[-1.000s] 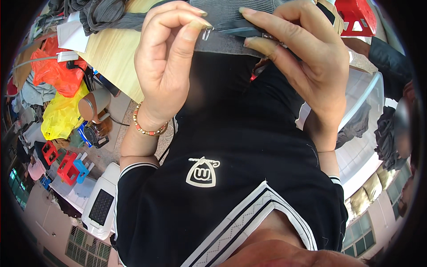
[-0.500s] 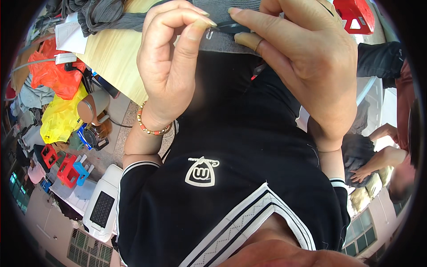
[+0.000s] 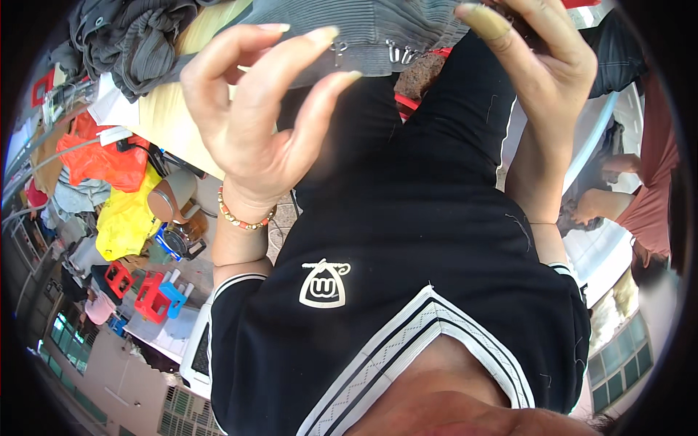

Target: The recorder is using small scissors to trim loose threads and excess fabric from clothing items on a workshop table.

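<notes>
Left hand (image 3: 254, 138) fingers apart, holding nothing | grey cloth (image 3: 363, 36) with metal clips (image 3: 400, 52) lies just beyond its fingertips, edge running left-right | right hand (image 3: 542, 65) pinches cloth's right end, thumb on top

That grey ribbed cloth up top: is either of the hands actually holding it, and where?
The right hand grips the grey cloth at its edge; the left hand is open beside the metal hooks.

Just one head-worn fisheye view here.
We look steeply down, close over our own chest and raised hands.
</notes>
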Motion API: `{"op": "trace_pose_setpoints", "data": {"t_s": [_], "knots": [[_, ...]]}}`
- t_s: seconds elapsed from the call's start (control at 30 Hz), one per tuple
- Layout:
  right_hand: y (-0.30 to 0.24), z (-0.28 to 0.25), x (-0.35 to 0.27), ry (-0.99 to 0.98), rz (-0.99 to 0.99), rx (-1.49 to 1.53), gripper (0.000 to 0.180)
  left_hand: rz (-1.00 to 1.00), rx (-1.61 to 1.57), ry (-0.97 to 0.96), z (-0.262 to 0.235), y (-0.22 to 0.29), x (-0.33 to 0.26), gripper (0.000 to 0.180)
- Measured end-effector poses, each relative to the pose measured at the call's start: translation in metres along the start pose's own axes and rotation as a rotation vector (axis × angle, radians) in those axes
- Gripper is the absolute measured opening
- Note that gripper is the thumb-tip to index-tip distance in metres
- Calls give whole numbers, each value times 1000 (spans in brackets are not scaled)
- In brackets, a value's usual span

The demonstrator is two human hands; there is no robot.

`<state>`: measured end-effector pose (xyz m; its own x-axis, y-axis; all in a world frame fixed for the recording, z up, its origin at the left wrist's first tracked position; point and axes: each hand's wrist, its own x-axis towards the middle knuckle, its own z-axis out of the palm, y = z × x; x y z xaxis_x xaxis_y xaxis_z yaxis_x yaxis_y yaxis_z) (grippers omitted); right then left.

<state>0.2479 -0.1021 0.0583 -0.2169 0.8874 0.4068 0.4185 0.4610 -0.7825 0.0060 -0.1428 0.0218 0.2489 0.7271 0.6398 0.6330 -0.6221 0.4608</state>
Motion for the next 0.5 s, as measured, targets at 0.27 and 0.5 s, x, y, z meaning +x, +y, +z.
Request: {"op": "trace_pose_setpoints", "data": {"t_s": [0.27,0.5], "knots": [[25,-3,-31,-60,84,139,42,177,352,-184,-3,7,24,34],[41,12,-33,-99,-126,264,42,442,372,-103,1,-15,29,21]]}}
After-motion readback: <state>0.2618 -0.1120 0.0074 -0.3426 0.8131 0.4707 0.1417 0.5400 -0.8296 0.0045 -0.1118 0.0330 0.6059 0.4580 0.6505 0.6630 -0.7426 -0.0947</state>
